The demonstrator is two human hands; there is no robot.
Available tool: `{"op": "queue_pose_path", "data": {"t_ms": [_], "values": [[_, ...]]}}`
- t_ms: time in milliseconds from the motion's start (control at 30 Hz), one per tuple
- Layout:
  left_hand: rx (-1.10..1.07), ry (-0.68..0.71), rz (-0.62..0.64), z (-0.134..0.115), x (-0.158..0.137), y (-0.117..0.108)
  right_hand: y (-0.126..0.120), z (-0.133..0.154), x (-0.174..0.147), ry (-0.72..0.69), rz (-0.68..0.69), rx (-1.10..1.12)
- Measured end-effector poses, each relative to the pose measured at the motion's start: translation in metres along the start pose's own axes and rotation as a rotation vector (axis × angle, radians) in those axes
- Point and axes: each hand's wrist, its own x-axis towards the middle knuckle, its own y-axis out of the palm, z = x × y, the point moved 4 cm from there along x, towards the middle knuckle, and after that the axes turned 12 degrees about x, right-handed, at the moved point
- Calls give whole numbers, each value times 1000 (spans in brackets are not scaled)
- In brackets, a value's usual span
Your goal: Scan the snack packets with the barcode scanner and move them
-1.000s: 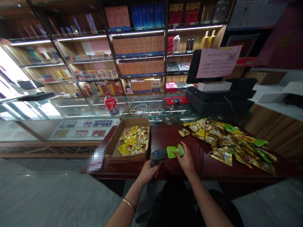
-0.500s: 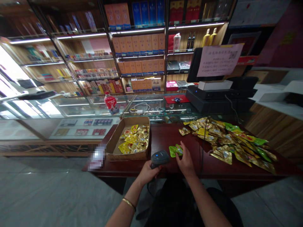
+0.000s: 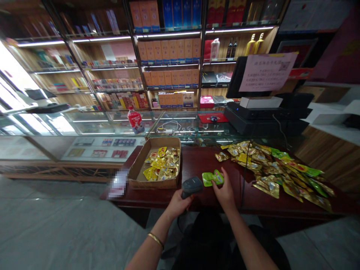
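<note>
My left hand (image 3: 179,204) is closed around the handle of a dark barcode scanner (image 3: 191,185), its head pointing right. Just right of the scanner, my right hand (image 3: 224,189) grips a small green snack packet (image 3: 208,179) by its right part, thumb and fingers on either side. The packet is held low over the dark red table (image 3: 194,161). To the left stands an open cardboard box (image 3: 153,184) with several gold and yellow packets (image 3: 161,164) inside. A large heap of gold, yellow and green packets (image 3: 270,165) spreads over the table's right side.
A thin dark cable (image 3: 244,176) hangs down in front of the heap. Behind the table is a glass counter (image 3: 185,129) with a red-capped bottle (image 3: 135,120), a mouse (image 3: 213,119) and a monitor (image 3: 235,77). A pixelated item (image 3: 117,183) lies at the table's left corner.
The scanner's blue light no longer shows. My right hand now has the green packet in its grip and more of the packet's face is visible. The view has shifted slightly.
</note>
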Motion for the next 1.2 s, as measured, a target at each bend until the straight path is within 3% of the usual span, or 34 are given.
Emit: {"op": "queue_pose_path", "data": {"t_ms": [67, 133, 300, 400, 467, 600, 667, 733, 900, 1000, 1100, 1200], "values": [[-43, -30, -35, 4, 4, 1, -3, -5, 14, 133, -90, 88], [-67, -58, -52, 7, 7, 2, 9, 4, 34, 172, -107, 176], [-71, -70, -67, 10, 10, 4, 100, 62, 82, 121, 214, 472], [-69, -78, -60, 11, 10, 5, 135, 74, 101, 79, 320, 275], [-71, -77, -61, 11, 9, 5, 130, 62, 112, 66, 284, 10], [-71, -72, -60, 9, 6, 4, 80, 9, 125, 197, 161, -415], [-69, -76, -55, 8, 6, 3, 59, -15, 121, 279, 190, -640], [-73, -76, -58, 9, 6, 3, 47, -27, 110, 266, 254, -752], [-62, -79, -71, 13, 8, 3, 37, -16, 56, -47, 349, -653], [-56, -76, -65, 9, 7, 2, 28, -9, 26, -147, 317, -490], [-42, -54, -57, 3, 6, -1, 16, -5, 10, -134, 147, -424], [-43, -50, -57, 0, 6, -2, 12, -2, 6, -27, -4, -561]]}}
